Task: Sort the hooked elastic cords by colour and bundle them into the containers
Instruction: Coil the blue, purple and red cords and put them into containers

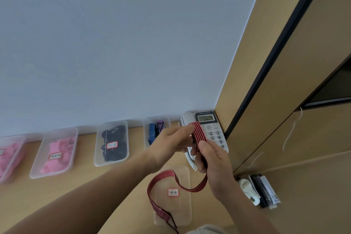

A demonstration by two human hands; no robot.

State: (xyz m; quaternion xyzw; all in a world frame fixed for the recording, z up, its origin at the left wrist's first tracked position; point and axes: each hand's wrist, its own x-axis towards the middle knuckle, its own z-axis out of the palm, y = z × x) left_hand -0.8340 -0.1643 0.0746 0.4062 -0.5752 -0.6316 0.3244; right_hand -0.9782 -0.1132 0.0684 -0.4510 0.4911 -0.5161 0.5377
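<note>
Left trays: two clear plastic containers of pink cords [62, 133] on the tan wooden counter [79, 192].
Middle tray: clear container of black cords [112, 163], labelled.
Next tray: clear container of blue and purple cords [147, 123].
Left hand [169, 141]: fingers extended, tips at the cord's top fold; whether they grip it cannot be told.
Cord: red-and-black striped elastic cord [198, 133], folded between both hands, its tail looping down over the near labelled clear container [182, 211].
Right hand [214, 167]: fingers curled round the lower folds.
Corner: grey push-button telephone [209, 118], behind the hands.

Four containers [112, 162] stood in a row on the desk [79, 192] against the wall [114, 43], a telephone [208, 119] right of them. A fifth container [187, 199] lay nearer, the elastic cord [161, 175] looping over it.
</note>
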